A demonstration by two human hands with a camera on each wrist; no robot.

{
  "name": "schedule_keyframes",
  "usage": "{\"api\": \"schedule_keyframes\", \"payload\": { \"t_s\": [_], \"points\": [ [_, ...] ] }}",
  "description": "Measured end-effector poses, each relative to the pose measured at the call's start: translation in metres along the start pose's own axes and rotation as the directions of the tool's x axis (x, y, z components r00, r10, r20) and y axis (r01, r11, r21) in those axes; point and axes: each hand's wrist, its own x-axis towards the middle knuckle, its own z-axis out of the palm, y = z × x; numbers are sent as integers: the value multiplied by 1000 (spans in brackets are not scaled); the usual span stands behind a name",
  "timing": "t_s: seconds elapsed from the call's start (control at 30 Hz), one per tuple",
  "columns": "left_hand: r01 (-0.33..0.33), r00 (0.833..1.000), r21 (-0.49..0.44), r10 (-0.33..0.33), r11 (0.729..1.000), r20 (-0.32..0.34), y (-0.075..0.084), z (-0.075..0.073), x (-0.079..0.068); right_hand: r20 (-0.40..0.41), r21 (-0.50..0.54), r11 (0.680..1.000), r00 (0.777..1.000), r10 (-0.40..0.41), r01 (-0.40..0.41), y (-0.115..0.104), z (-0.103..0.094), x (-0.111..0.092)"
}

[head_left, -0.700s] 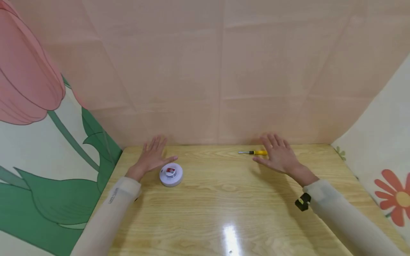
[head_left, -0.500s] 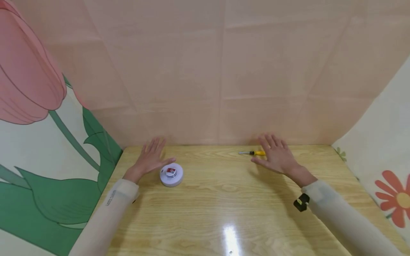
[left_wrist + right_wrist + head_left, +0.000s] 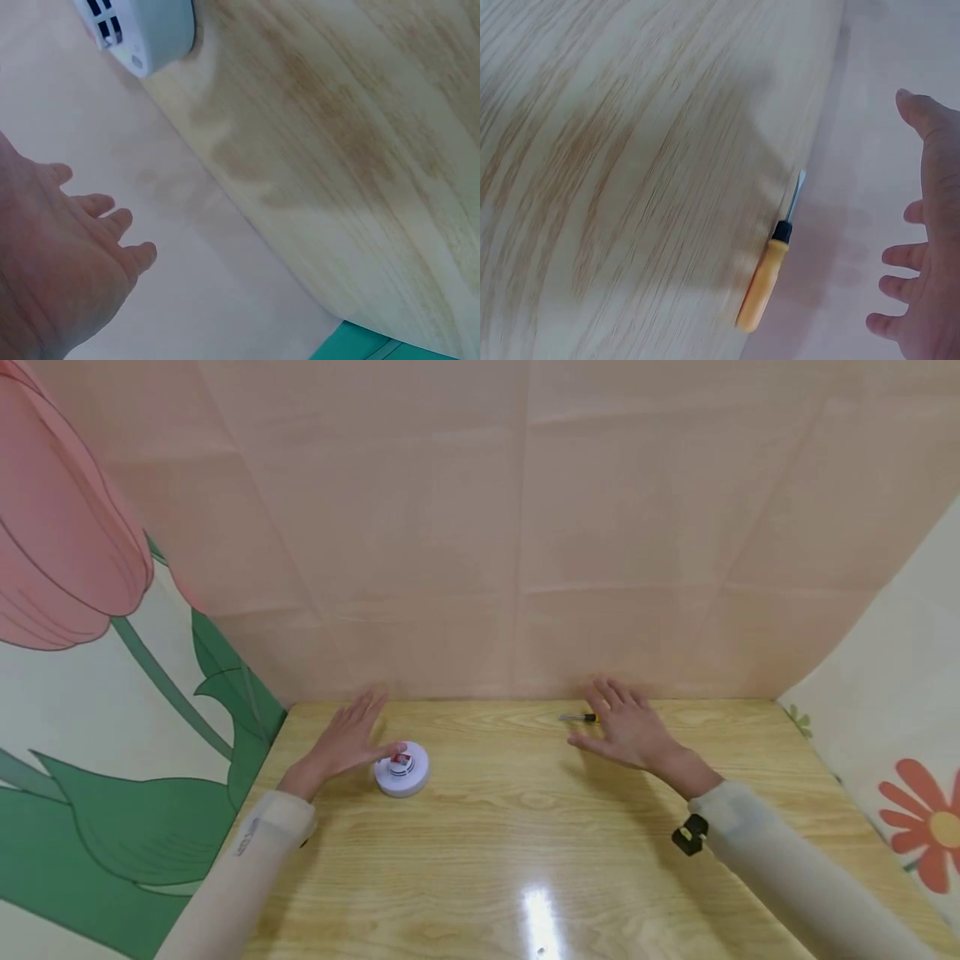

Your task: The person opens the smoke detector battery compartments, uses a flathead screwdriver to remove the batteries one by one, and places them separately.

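My left hand (image 3: pixel 341 743) hovers above the table with its fingers spread, holding nothing. Its thumb overlaps the edge of a round white smoke detector (image 3: pixel 402 781) in the head view, while the left wrist view shows the smoke detector (image 3: pixel 161 34) apart from the hand (image 3: pixel 60 262). Over on the right, my right hand (image 3: pixel 633 735) is also raised with fingers extended and nothing in it. Beneath it lies a screwdriver (image 3: pixel 581 717), its yellow handle mostly hidden in the head view. The right wrist view shows the whole screwdriver (image 3: pixel 769 270), flat on the wood and not touched by the hand (image 3: pixel 937 247).
A wood-grain table (image 3: pixel 465 852) spreads below both hands. Behind its far edge rises a pinkish cloth backdrop (image 3: pixel 517 568). Side panels carry a printed tulip (image 3: pixel 67 510) on the left and a red flower (image 3: pixel 930 818) on the right. A black device (image 3: pixel 690 835) sits at the right cuff.
My right hand has shifted left, covering more of the screwdriver's handle. The left hand has moved slightly left and nearer to me. The smoke detector and screwdriver have stayed in place.
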Motion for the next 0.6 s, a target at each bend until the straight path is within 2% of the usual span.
{"api": "schedule_keyframes", "payload": {
  "t_s": [0.37, 0.6],
  "points": [
    [-81, 997, -91, 82, 993, 11, -3, 3, -13, 1, 43, 996, 997, -72, 72, -23, 6, 9],
    [-86, 995, -185, 93, 979, 29, -13, 10, -19, 21, 82, 991, 994, -109, 107, -37, 11, 12]
  ]
}}
